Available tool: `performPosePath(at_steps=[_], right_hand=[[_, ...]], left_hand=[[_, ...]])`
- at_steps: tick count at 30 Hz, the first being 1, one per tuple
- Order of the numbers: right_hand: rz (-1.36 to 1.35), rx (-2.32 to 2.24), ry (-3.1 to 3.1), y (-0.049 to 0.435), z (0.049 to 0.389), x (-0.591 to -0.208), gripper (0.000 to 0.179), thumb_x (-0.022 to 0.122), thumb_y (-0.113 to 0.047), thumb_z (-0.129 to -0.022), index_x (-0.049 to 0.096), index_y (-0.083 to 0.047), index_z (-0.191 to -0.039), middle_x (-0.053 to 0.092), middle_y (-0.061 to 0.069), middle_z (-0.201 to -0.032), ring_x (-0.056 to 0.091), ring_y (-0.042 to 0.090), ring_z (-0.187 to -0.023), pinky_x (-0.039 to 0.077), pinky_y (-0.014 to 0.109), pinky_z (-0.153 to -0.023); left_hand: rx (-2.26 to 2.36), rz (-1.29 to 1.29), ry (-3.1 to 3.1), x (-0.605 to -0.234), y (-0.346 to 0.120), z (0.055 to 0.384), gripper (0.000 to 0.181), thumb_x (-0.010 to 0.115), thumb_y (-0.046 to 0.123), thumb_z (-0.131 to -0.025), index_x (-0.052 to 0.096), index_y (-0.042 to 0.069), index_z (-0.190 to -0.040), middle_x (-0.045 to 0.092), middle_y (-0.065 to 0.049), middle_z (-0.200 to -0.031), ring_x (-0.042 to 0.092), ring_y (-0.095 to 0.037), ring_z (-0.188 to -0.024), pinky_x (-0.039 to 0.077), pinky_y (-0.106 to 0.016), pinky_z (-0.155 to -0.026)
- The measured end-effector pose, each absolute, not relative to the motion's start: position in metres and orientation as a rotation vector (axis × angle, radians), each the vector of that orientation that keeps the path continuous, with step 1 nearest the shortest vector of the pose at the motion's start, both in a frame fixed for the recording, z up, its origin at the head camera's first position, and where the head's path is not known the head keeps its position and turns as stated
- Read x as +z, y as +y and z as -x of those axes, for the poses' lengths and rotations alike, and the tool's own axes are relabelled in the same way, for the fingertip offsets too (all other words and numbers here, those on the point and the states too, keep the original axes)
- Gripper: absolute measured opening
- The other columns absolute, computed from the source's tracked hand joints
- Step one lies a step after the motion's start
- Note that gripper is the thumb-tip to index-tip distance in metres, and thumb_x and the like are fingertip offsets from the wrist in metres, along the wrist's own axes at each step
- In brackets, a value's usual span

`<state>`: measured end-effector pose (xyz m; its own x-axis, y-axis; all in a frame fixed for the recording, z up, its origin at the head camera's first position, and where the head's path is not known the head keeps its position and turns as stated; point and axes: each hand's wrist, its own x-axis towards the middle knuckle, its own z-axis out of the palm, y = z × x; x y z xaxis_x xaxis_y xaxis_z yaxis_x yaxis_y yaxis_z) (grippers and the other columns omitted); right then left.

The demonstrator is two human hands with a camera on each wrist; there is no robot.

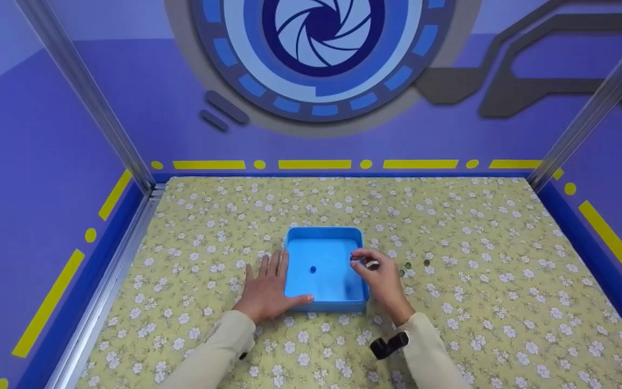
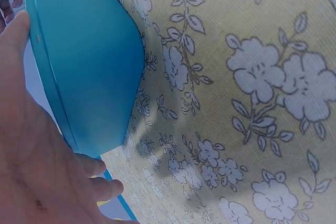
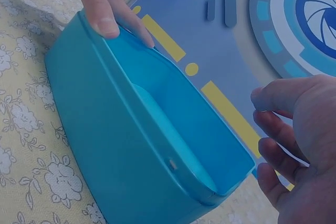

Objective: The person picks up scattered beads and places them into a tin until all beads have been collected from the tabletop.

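A square blue plastic box (image 1: 324,307) sits on the flowered cloth, with one small dark blue marble (image 1: 313,269) on its floor. My left hand (image 1: 266,289) rests against the box's left side with straight, spread fingers, its thumb lying over the near rim. My right hand (image 1: 380,274) is over the box's right rim, thumb and index finger pinching a small dark reddish marble (image 1: 353,258). In the right wrist view, the right hand (image 3: 315,129) hides that marble behind its fingertips.
To the right of the box, a greenish marble (image 1: 408,265), a second greenish marble (image 1: 402,273) and a brownish marble (image 1: 427,262) lie on the flowered tablecloth (image 1: 505,302). Purple panels (image 1: 322,146) with metal posts enclose the table at the back and sides.
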<state>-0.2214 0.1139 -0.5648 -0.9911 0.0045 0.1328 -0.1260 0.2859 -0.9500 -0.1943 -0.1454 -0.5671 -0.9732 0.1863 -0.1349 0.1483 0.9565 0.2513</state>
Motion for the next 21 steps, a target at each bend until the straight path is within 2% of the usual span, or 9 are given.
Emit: performPosePath(at_steps=[4, 12, 15, 21], right_hand=[[-0.091, 1.800, -2.448, 0.1120, 0.2216, -0.5630, 0.017, 0.073, -0.013, -0.086, 0.073, -0.010, -0.103, 0.072, 0.004, -0.099, 0.059, 0.014, -0.089, 0.049, 0.026, -0.078], [-0.117, 1.782, -2.446, 0.1093, 0.2224, -0.5612, 0.016, 0.073, -0.012, -0.086, 0.073, -0.014, -0.102, 0.073, 0.002, -0.100, 0.061, 0.019, -0.093, 0.050, 0.036, -0.083], [-0.110, 1.778, -2.457, 0.1088, 0.2228, -0.5606, 0.015, 0.072, -0.014, -0.087, 0.073, -0.016, -0.102, 0.072, 0.001, -0.100, 0.060, 0.017, -0.092, 0.050, 0.034, -0.082], [-0.129, 1.766, -2.450, 0.1065, 0.2238, -0.5595, 0.017, 0.073, -0.014, -0.087, 0.073, -0.010, -0.103, 0.073, 0.003, -0.101, 0.060, 0.012, -0.088, 0.050, 0.027, -0.079]], left_hand=[[0.362, -0.253, 2.948, -0.5678, -0.1454, 0.1943, 0.122, 0.042, 0.092, -0.070, 0.012, 0.012, -0.157, 0.018, -0.013, -0.162, 0.020, -0.039, -0.148, 0.014, -0.070, -0.112], [0.376, -0.243, 2.946, -0.5664, -0.1446, 0.1940, 0.123, 0.042, 0.092, -0.069, 0.012, 0.012, -0.157, 0.018, -0.013, -0.162, 0.020, -0.040, -0.148, 0.013, -0.070, -0.112], [0.386, -0.237, 2.945, -0.5659, -0.1440, 0.1938, 0.122, 0.044, 0.090, -0.070, 0.012, 0.011, -0.157, 0.018, -0.013, -0.162, 0.020, -0.040, -0.148, 0.012, -0.070, -0.112], [0.392, -0.228, 2.945, -0.5650, -0.1433, 0.1936, 0.120, 0.048, 0.088, -0.071, 0.012, 0.011, -0.157, 0.017, -0.014, -0.162, 0.019, -0.040, -0.148, 0.012, -0.070, -0.112]])
